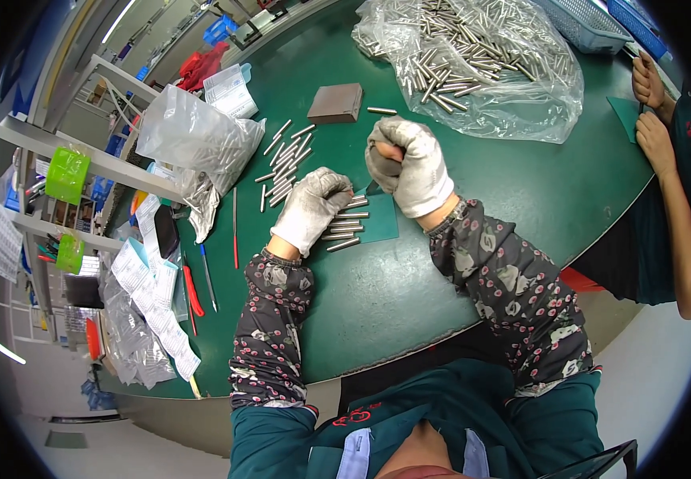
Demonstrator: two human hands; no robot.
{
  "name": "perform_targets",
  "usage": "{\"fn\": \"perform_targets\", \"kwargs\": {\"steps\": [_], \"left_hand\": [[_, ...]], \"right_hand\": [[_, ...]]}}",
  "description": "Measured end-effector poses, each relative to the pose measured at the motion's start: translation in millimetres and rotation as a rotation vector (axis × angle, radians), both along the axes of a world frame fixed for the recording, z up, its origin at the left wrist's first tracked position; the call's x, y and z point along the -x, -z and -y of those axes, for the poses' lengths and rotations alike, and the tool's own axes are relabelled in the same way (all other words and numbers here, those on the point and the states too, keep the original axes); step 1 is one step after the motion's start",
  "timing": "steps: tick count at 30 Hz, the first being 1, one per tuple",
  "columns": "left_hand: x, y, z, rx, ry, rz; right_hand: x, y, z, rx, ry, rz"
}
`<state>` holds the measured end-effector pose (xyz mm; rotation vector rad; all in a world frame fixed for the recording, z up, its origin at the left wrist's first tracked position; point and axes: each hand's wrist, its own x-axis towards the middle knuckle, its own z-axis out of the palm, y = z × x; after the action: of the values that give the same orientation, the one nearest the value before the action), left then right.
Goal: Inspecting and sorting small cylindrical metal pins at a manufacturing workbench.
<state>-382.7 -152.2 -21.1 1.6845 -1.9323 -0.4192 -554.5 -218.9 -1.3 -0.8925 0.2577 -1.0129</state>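
Observation:
My left hand, in a white glove, is closed, its fingertips pinched at the end of a metal pin. Beside it, several more short silvery pins lie in a row, partly over a green sheet. My right hand, also gloved, makes a fist just to the right. A thin dark tool shows below that fist; its kind is hidden. Beyond my left hand, a loose group of pins is spread on the green table.
A brownish block and a single pin lie farther back. A clear bag of many pins fills the far right. Left are another bag, a pen and red-handled pliers. A co-worker's hands are at right.

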Motion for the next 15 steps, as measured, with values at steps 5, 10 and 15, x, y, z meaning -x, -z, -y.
{"fn": "perform_targets", "kwargs": {"steps": [5,10,15], "left_hand": [[-0.7,-0.2,-0.1,0.0,-0.001,-0.002],[0.5,-0.5,-0.7,-0.003,-0.006,0.001],[2.2,-1.5,-0.4,-0.011,-0.008,-0.018]], "right_hand": [[-0.3,-0.5,-0.2,0.016,-0.019,-0.011],[-0.3,0.0,-0.7,0.019,-0.011,-0.012],[0.2,0.0,-1.0,0.006,-0.003,-0.001]]}}
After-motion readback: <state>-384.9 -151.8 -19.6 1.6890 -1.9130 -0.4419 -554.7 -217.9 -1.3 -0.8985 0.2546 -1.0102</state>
